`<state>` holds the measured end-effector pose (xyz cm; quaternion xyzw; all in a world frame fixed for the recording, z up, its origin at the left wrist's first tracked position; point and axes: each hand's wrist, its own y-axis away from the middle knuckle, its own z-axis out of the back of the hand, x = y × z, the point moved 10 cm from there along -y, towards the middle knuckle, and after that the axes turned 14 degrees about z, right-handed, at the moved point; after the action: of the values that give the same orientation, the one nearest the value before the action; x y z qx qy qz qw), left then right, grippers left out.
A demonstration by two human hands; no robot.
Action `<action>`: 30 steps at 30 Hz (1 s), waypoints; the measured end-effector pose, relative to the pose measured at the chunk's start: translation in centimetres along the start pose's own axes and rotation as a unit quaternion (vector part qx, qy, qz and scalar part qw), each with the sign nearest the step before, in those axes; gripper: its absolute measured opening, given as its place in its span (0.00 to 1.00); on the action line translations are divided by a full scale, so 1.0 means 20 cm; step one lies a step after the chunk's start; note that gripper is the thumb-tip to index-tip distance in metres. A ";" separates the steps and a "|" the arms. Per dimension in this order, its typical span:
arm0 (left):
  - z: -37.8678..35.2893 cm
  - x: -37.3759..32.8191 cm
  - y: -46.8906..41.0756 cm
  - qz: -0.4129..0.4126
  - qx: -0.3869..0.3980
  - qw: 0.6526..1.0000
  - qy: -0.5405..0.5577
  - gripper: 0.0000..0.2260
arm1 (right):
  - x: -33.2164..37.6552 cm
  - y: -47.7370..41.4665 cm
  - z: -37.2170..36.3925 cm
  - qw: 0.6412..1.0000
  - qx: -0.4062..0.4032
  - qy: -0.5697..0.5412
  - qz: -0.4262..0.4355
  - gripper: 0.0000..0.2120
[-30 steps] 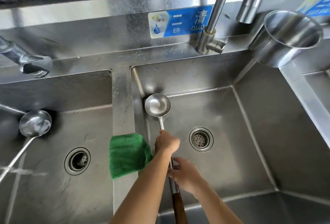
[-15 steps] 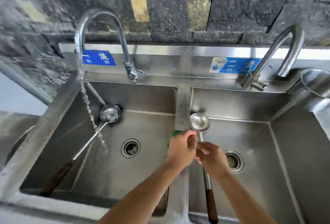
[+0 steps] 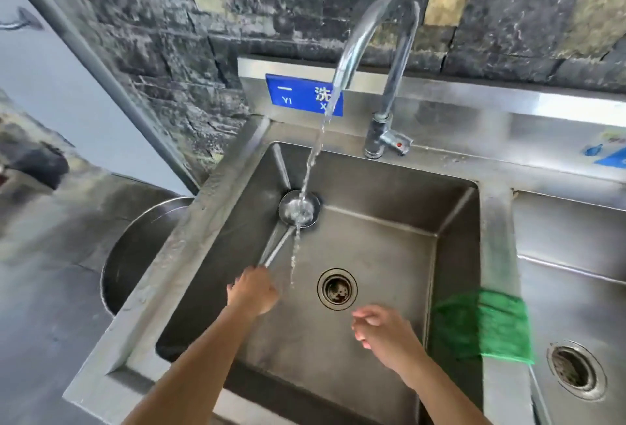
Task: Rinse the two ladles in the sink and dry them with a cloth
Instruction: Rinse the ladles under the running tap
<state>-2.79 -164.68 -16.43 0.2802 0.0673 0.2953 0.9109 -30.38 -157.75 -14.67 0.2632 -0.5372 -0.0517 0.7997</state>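
A steel ladle (image 3: pixel 299 209) lies in the left sink basin (image 3: pixel 389 255), its bowl against the back wall under the running stream of water. Its handle slants down and to the left into my left hand (image 3: pixel 252 290), which grips it. My right hand (image 3: pixel 382 326) hovers over the basin's front right part with fingers loosely curled, holding nothing. A green cloth (image 3: pixel 484 326) is draped over the divider between the two basins. The second ladle is out of view.
The curved faucet (image 3: pixel 376 35) pours water into the left basin, whose drain (image 3: pixel 337 289) is near the middle. Part of the right basin with its drain (image 3: pixel 576 370) shows at the right edge. A round steel pot (image 3: pixel 135 255) sits left of the sink.
The view swung from the right basin to the left one. My right hand let go of the ladle there. My left hand left the cloth area and took the other ladle's handle.
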 end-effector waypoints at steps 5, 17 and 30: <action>-0.09 0.04 -0.31 0.001 0.054 0.999 0.007 0.18 | 0.04 -0.20 -0.33 1.000 0.017 0.000 -0.026 0.09; -0.09 0.02 -0.31 -0.006 0.060 0.996 0.066 0.12 | -0.08 -0.36 -0.56 0.995 0.052 0.021 -0.079 0.09; 0.10 0.23 0.25 -0.021 0.082 0.996 0.004 0.11 | 0.20 -0.36 -0.85 0.942 0.011 -0.292 -0.163 0.09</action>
<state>-0.95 -159.53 -11.75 0.3509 0.1011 0.2708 0.8907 -12.24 -159.14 -19.70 0.3290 -0.6977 -0.2499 0.5853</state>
